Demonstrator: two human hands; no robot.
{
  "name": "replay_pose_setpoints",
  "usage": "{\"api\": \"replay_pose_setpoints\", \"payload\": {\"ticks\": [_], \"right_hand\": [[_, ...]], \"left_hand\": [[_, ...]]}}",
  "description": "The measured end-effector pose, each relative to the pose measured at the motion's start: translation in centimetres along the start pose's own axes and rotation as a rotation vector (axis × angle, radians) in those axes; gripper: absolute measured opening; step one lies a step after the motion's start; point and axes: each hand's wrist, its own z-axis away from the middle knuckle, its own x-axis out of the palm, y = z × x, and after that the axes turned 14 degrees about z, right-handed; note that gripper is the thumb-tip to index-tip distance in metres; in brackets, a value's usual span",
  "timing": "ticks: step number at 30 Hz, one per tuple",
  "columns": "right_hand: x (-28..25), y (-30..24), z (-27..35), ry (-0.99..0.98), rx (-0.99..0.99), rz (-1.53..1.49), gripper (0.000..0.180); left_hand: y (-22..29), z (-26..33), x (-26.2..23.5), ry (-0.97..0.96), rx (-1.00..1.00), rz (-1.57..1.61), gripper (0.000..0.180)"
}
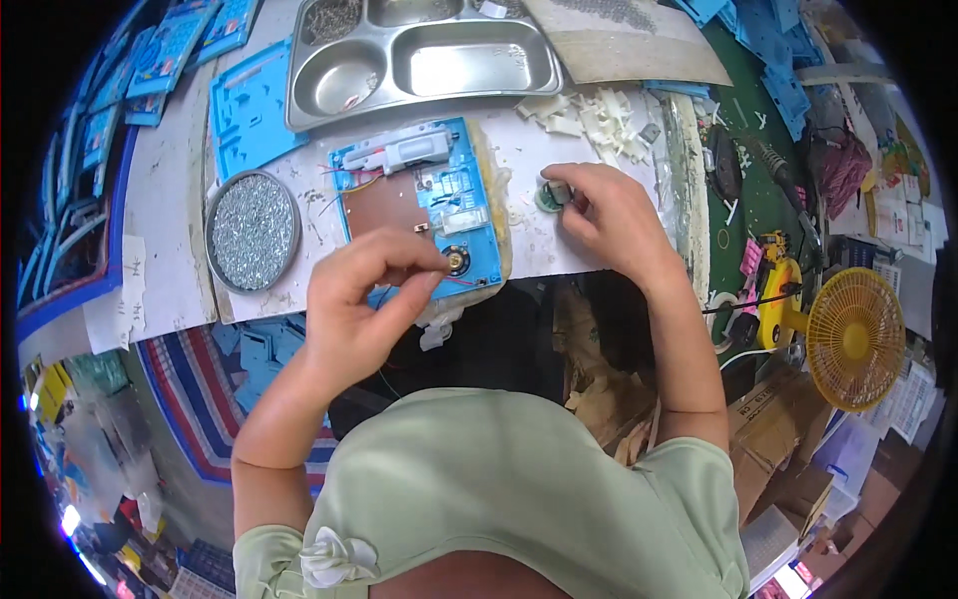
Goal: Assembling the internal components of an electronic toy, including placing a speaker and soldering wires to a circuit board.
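Observation:
My left hand (354, 295) is closed in a pinch over the lower edge of a blue plastic casing (479, 205); whatever its fingertips hold is too small to make out. Beside those fingertips sits a round black part with a brass-coloured centre (458, 261), set in the casing. A brown board (384, 210) and a whitish, long module (414, 150) with thin wires also lie in the casing. To the right, my right hand (624, 225) is closed by thumb and forefinger at a small round greenish piece (548, 198) with a grey bit, on the white tabletop.
A round dish of small metal screws (251, 232) stands left of the casing. Behind it are a steel compartment tray (469, 60) and another blue panel (249, 115). White plastic pieces (604, 120) lie beyond my right hand. A yellow fan (855, 339) stands far right.

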Motion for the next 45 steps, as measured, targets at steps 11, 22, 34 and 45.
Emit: {"api": "replay_pose_setpoints", "payload": {"ticks": [11,22,34,45], "right_hand": [[-1.7,-6.6,1.3,-0.168,0.212,-1.07,0.045],[-0.4,-9.0,0.8,-0.433,0.238,-1.258,0.048],[-1.2,-10.0,1.3,-0.1,-0.055,-0.514,0.041],[-0.1,-9.7,1.1,0.341,-0.454,-0.348,0.046]], "left_hand": [[-1.4,2.2,1.9,0.092,-0.004,-0.069,0.023],[-2.1,2.7,1.8,0.116,-0.022,0.041,0.034],[-2.8,1.9,0.8,0.068,0.502,-0.355,0.036],[-1.6,2.2,0.8,0.064,0.139,-0.118,0.024]]}}
